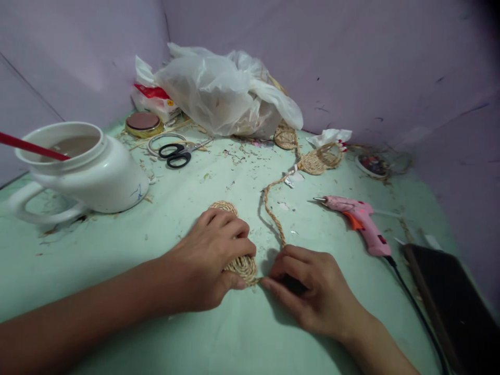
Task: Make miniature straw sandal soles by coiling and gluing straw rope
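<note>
The right grip [316, 291] is closed to a pinch, thumb and bent fingers meeting on a thin braided cord [273, 209] just beside the coil. The left grip [213, 255] is half closed, fingers curled over the top of a flat, oval coil of braided natural fibre [242, 268] and thumb at its near edge, holding it against the pale green worktop [219, 344]. The coil lies near the middle, its far end and right side showing past the fingers.

From the right grip the cord winds away across the worktop to a coiled fibre piece [312, 162] with a ring-like loop; a smaller round coil [285, 136] lies behind it.

To the right, a pink hot glue gun [361, 216] with an orange trigger lies on its side, nozzle pointing left, and a dark phone-like slab [449, 291] lies near its cable.

Farther off on the left are black-handled scissors [182, 154], a round lidded container [144, 123] and a white mug [113, 172] holding cloudy liquid and a red stick [33, 147]. At the back, a crumpled translucent plastic bag [219, 96] sits against the lilac wall [351, 62].
</note>
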Demonstrator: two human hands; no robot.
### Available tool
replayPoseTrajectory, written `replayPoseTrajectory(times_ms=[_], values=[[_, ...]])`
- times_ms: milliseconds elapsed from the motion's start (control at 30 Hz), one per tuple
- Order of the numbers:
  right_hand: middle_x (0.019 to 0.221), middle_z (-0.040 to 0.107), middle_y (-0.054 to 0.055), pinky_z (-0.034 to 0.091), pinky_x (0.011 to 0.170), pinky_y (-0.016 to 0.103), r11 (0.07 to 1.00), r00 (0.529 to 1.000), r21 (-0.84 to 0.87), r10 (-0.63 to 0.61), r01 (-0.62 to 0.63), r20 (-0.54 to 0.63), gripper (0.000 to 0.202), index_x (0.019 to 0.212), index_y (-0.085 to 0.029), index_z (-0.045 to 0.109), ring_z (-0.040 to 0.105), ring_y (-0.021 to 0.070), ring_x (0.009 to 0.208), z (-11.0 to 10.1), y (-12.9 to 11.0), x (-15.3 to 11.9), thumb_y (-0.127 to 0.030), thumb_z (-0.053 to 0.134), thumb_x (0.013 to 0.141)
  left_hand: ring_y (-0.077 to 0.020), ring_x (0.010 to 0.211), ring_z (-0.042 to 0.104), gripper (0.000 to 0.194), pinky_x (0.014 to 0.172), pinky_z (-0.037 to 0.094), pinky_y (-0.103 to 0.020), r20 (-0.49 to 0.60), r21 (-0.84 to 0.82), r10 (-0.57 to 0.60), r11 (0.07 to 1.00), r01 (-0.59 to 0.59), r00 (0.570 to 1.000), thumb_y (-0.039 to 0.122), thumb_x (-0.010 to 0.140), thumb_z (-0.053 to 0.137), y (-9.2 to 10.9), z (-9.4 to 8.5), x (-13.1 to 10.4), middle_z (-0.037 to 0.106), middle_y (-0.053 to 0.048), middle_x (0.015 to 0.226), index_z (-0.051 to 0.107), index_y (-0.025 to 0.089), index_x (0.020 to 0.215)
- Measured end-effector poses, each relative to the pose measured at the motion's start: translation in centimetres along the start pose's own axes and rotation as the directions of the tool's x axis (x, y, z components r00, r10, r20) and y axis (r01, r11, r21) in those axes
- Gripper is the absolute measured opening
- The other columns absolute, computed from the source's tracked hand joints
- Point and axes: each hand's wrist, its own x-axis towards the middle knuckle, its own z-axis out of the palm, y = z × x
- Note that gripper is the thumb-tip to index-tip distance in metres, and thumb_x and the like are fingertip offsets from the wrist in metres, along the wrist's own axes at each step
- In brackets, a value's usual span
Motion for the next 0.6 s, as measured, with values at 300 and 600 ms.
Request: replayPoseTrajectory(times_ms=[300, 600], values=[[0.062, 0.057, 0.000, 0.033, 0.050, 0.022, 0.999, 0.999, -0.029, 0.024, -0.025, -0.046, 0.018, 0.072, -0.018, 0.062, 0.051, 0.0101, 0.052, 0.3, 0.6, 0.3, -0.032, 0.061, 0.083, -0.0230, 0.099, 0.046, 0.022, 0.095, 0.028, -0.044, -0.015, 0.000, 0.003, 1.000, -0.003, 1.000, 0.023, 0.069, 0.071, -0.1, 0.1, -0.1, 0.056, -0.001, 0.097, 0.063, 0.024, 0.089], [0.063, 0.061, -0.003, 0.034, 0.051, 0.022, 0.992, 0.992, -0.009, 0.124, -0.124, 0.038, 0.016, 0.073, -0.021, 0.066, 0.053, 0.0094, 0.054, -0.3, 0.7, 1.3, -0.036, 0.065, 0.081, -0.0233, 0.099, 0.045, 0.025, 0.095, 0.028, -0.045, 0.000, -0.014, -0.007, 1.000, 0.007, 1.000, 0.023, 0.066, 0.073, -0.1, 0.1, -0.1, 0.056, -0.001, 0.098, 0.063, 0.025, 0.089]])
